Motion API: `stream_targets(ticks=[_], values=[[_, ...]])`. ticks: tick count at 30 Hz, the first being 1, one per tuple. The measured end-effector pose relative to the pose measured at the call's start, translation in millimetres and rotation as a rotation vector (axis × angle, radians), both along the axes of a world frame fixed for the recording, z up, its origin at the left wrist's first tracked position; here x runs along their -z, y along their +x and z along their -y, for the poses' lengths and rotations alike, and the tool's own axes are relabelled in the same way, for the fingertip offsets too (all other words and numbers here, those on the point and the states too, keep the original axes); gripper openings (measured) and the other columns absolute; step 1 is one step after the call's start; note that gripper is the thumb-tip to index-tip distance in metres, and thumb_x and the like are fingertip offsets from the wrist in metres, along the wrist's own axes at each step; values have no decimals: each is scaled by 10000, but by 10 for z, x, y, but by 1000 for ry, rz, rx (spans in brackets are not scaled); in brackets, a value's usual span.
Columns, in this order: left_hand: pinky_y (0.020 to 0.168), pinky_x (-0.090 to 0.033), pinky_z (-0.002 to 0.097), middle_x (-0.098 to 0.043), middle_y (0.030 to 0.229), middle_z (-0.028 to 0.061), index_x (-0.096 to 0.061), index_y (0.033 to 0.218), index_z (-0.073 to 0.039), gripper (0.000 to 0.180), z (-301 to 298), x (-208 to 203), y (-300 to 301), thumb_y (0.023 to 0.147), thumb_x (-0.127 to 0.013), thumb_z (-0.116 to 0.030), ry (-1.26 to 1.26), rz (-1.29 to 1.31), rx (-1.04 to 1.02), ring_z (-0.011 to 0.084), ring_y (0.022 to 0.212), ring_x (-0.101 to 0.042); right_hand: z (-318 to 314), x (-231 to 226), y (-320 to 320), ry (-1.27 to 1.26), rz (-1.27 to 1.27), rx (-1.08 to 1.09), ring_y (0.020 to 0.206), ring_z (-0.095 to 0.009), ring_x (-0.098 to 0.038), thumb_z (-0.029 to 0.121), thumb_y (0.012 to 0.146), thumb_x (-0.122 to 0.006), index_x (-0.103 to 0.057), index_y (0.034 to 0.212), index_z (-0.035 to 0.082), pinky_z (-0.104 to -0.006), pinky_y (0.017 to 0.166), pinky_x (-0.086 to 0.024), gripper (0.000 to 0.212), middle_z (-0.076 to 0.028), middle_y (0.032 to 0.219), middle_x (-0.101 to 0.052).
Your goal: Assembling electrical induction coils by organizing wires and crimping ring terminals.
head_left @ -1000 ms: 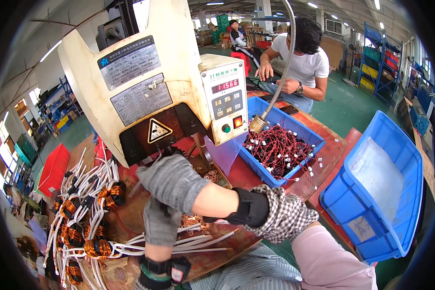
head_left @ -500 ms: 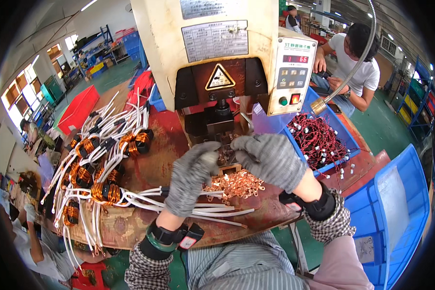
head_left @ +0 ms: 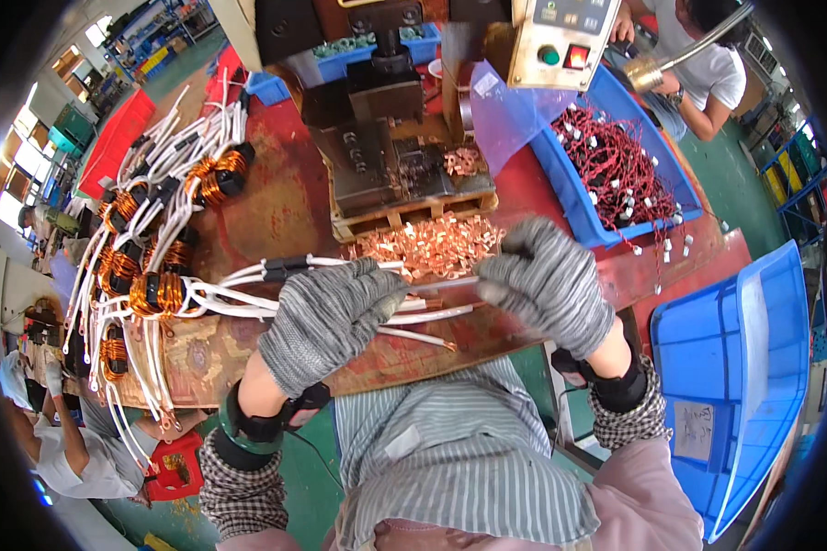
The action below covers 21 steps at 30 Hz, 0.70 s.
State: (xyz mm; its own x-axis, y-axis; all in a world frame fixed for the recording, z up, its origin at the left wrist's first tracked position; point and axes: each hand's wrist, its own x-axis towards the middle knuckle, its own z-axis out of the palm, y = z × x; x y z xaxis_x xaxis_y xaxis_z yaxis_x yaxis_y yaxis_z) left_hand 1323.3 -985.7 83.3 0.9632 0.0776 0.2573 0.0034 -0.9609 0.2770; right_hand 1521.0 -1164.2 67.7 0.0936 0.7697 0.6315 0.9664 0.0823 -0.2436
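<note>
In a grey knitted glove, my left hand [head_left: 326, 317] is closed around a white wire at the front of the table. My right hand [head_left: 556, 289], gloved the same way, pinches the far end of that white wire [head_left: 441, 284], which spans the gap between the hands; its tip is hidden by the fingers. More white wires [head_left: 432, 315] with bare copper ends lie below, running left to a copper-wound coil [head_left: 156, 294]. Just beyond the hands spreads a pile of small copper terminals [head_left: 432, 246]. Behind it stands the crimping press [head_left: 368, 179], with a few terminals [head_left: 461, 163] on its base.
Several more coils [head_left: 216, 179] with white leads lie on the left of the table. A blue bin [head_left: 606, 237] of red and black wires sits at the right. A large blue tub [head_left: 726, 367] stands right of the table. Co-workers sit at far right and lower left.
My view has tipped downward. Both hands have come back from the press's die area to the near side of the terminal pile, now stretching a white wire between them.
</note>
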Motion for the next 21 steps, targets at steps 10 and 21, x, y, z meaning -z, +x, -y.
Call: stream_targets(ticks=[10,21], values=[[752,-470,327,-613,882,98,-634,935,-50,156,-383,146,-373,827,-621,-162,32,412,-501,247,832,-592,408,415,132,-353,-104,308,539,-290,-536,156,744,-655,-610,682,46,-373,488,-414,134,-115,599,-539],[981,-347,411,-560,1144,118,-631,1037,-48,257,-982,443,-1192,793,-620,-129,481,301,-878,312,1125,-469,-355,545,351,-368,-101,529,630,-313,-606,403,860,-511,-636,884,75,-432,559,-461,352,-130,670,-618]])
